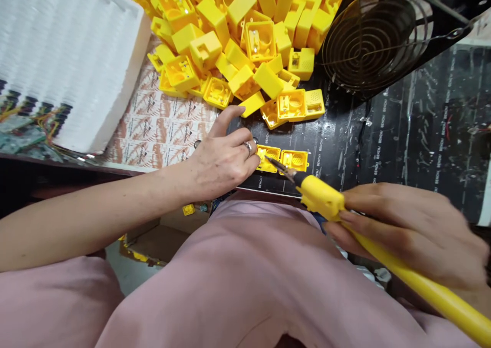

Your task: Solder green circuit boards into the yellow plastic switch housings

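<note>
In the head view my right hand grips a soldering iron by its yellow handle. Its metal tip reaches into a small open yellow plastic case near the bench's front edge. My left hand, with a ring on one finger, rests against that case's left side. Its index finger points out while the other fingers are curled, and what they pinch is hidden. A second open yellow case lies just to the right of the first, beneath the iron's shaft.
A heap of yellow cases covers the back of the bench. At the back right stands a black fan with a wire guard. To the left are a white foam block and wired circuit boards. An open cardboard box sits below the edge.
</note>
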The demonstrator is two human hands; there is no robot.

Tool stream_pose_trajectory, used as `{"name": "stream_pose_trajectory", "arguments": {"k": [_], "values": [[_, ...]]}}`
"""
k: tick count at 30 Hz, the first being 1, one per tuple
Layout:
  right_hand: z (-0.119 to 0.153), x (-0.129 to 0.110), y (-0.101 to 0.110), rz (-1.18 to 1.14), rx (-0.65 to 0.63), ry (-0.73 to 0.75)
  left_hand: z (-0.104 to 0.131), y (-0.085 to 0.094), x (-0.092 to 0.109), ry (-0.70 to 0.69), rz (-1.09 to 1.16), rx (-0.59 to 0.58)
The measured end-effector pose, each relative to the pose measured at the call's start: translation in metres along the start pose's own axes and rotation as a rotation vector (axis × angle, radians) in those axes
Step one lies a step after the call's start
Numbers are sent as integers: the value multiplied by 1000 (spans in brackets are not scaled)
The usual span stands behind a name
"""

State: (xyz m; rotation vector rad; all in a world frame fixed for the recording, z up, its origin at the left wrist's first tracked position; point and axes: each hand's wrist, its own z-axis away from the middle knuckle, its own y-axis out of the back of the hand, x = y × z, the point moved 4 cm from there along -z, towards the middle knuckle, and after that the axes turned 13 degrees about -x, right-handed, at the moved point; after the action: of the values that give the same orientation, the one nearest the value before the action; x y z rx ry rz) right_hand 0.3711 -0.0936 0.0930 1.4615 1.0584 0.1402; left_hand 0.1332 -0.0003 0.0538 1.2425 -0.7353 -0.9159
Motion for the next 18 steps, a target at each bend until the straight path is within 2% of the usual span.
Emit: {"name": "stream_pose_trajectory", "arguments": {"k": [3,8,12,15,18], "values": [[1,4,6,-9,22,49,-1,0,-1,-4,14,-17],[2,11,2,-91,33,-36,0,3,-5,17,103,-35],[11,19,-5,-87,139,-23,2,-1,-13,49,261,60],[20,27,-12,0,247,-114,2,-9,-20,159,314,152],[22,31,-21,-134,284,-140,-3,-14,-20,230,309,168]]}}
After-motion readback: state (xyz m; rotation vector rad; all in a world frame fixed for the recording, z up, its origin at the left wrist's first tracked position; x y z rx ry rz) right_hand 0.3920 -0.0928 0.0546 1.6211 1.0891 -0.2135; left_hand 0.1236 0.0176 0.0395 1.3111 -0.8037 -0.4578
